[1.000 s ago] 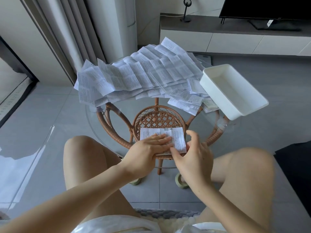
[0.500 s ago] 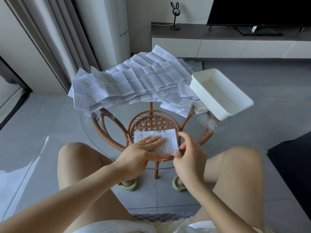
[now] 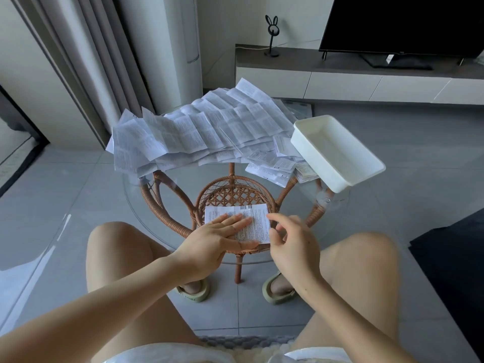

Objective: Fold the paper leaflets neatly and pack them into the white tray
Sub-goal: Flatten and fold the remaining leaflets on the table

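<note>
One folded leaflet (image 3: 258,224) is seen lying flat at the near edge of the round glass table (image 3: 162,205), right above the rattan base (image 3: 235,192); it is pressed down by the left hand (image 3: 209,242), palm down and fingers straight, laid over its left and middle part; its right part with the printed text and a barcode strip along the top edge is left uncovered; the right hand (image 3: 293,244) is held at the leaflet's right edge, fingers loosely curled and motion-blurred, index tip by the upper right corner; whether that edge is touched or pinched cannot be told. Counted: two hands; one leaflet under them; one white tray (image 3: 317,163), set at the far right of the table, well apart from the hands and tilted toward the camera; one large pile of unfolded leaflets (image 3: 204,134) spread over the far half of the table, overlapped too much for a count; a few smaller leaflets (image 3: 272,166) lying between that pile and the tray, partly tucked under the tray, number unclear. Two slippers (image 3: 193,292) are seen on the floor through the glass; one dark TV (image 3: 403,22) and one rabbit-eared ornament (image 3: 272,35) are placed on the low cabinet (image 3: 340,82) behind.
</note>
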The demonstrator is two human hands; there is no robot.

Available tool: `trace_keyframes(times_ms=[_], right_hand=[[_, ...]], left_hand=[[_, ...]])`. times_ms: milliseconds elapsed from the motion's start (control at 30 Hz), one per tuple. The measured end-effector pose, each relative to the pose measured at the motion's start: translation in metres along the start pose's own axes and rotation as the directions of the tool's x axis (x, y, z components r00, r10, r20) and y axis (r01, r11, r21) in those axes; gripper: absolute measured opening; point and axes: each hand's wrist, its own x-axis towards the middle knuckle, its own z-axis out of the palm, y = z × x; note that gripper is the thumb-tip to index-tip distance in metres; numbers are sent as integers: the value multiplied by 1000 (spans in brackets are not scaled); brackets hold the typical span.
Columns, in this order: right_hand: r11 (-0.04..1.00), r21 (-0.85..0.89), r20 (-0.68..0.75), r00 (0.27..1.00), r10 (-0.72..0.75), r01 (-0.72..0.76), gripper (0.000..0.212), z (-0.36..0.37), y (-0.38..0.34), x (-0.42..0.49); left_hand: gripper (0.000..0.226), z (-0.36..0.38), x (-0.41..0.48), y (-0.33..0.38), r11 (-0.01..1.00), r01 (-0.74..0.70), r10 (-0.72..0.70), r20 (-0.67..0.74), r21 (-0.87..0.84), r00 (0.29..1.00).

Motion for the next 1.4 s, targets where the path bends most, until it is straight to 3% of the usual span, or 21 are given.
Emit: trace_keyframes(times_ms=[133,267,433,600,667,733,800,900,967,1033,1067,1100,1200,1400], right_hand=[[989,-122,27,996,-86,89,40,7,1,1],[978,-141,12,988,-154,155,42,8,6,0],[968,-145,-3,979,-206,203,43,9,10,0],[966,-153,5,978,-211,209,44,9,11,0],[945,-169,23,960,-280,279,40,7,13,2],[848,-252,77,883,-462,466,27,2,15,11],[700,-324,190,768,-612,637,39,-5,14,23],[506,-324,435,601,-670,799,68,-17,13,34],[435,-339,530,551,-645,834,74,-21,17,28],[413,-374,490,555,-672,830,44,-19,21,12],[419,-379,423,558,-714,825,24,-15,24,4],[451,-367,366,572,-734,813,17,-13,25,-2],[510,-298,249,582,-774,807,21,-9,27,-8],[533,-103,175,543,-822,840,13,-23,21,-6]], left_hand=[[75,1,-3,-3,1000,-6,7,25,-23,1000],[62,-5,-13,-9,1000,-12,12,36,-15,999],[77,-17,-40,-18,1000,-18,18,44,2,999],[70,-28,-62,-27,999,28,-28,42,-18,999],[63,-32,-65,-26,999,41,-40,42,-9,998],[60,-36,-62,-27,999,33,-33,51,0,998],[58,-44,-55,-30,1000,-3,2,65,7,998],[49,-57,-40,-27,994,-11,10,12,110,1000],[38,-56,-32,-15,970,36,-19,-74,240,997],[31,-45,-30,3,955,60,-34,-95,291,995],[34,-37,-30,11,950,56,-34,-77,307,996],[42,-30,-30,17,946,51,-36,-51,321,998],[52,-17,-27,30,943,82,-71,-45,323,996],[25,-14,-24,33,975,104,-72,-165,196,984]])
